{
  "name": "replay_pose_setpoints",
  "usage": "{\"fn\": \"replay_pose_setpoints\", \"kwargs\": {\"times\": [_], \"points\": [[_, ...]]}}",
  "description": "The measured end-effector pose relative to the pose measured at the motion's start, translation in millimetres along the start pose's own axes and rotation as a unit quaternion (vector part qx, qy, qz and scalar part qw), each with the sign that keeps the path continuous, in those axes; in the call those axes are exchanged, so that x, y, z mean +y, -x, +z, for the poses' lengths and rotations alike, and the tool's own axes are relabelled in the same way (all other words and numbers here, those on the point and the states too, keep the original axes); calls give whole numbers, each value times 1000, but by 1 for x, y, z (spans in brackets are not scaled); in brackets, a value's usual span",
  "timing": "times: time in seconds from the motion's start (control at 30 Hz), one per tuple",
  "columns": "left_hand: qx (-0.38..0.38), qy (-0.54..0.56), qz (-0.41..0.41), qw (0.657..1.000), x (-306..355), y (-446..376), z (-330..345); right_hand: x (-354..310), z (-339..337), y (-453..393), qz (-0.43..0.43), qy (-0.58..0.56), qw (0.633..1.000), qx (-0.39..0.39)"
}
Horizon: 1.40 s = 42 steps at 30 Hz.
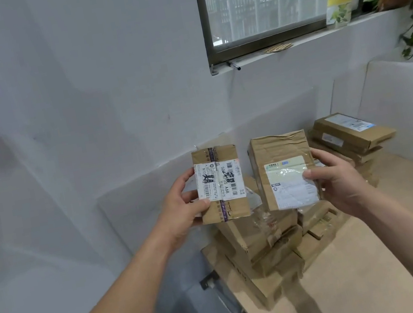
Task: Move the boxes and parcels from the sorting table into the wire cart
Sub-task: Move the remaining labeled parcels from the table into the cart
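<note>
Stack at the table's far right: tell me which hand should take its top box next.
Right, probably. The stack lies just beyond the right hand, while the left hand is across the pile. Both are full though: left grips the taped box, right the creased box, so unload first.

Both bare forearms reach forward and up from the lower corners, roughly level with each other and apart. The left hand (181, 205) grips a box (220, 184) by its left edge, thumb across the front, fingers behind. The right hand (338, 182) grips a second box (283, 170) by its right edge, thumb on the label; its fingers seem to wrap behind, mostly hidden.
</note>
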State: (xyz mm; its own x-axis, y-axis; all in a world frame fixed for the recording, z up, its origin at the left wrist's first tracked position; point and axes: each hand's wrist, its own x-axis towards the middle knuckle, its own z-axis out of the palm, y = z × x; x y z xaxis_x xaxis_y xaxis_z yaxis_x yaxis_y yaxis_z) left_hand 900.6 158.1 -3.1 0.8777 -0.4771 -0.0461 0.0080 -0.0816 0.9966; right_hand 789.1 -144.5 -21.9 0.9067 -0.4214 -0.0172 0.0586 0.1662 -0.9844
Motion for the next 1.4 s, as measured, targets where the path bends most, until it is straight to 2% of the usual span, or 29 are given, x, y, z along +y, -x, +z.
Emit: {"fn": "replay_pose_setpoints", "kwargs": {"times": [0.4,0.83,1.1,1.4], "points": [[110,-5,-21,994,-10,147,-26,21,50,62,43,-2,994,-102],[204,18,-33,978,-48,299,-94,49,151,153,77,22,976,-202],[270,49,-55,960,-83,424,-156,89,236,226,90,82,952,-282],[362,69,-84,926,-117,556,-204,134,344,300,136,76,908,-390]]}}
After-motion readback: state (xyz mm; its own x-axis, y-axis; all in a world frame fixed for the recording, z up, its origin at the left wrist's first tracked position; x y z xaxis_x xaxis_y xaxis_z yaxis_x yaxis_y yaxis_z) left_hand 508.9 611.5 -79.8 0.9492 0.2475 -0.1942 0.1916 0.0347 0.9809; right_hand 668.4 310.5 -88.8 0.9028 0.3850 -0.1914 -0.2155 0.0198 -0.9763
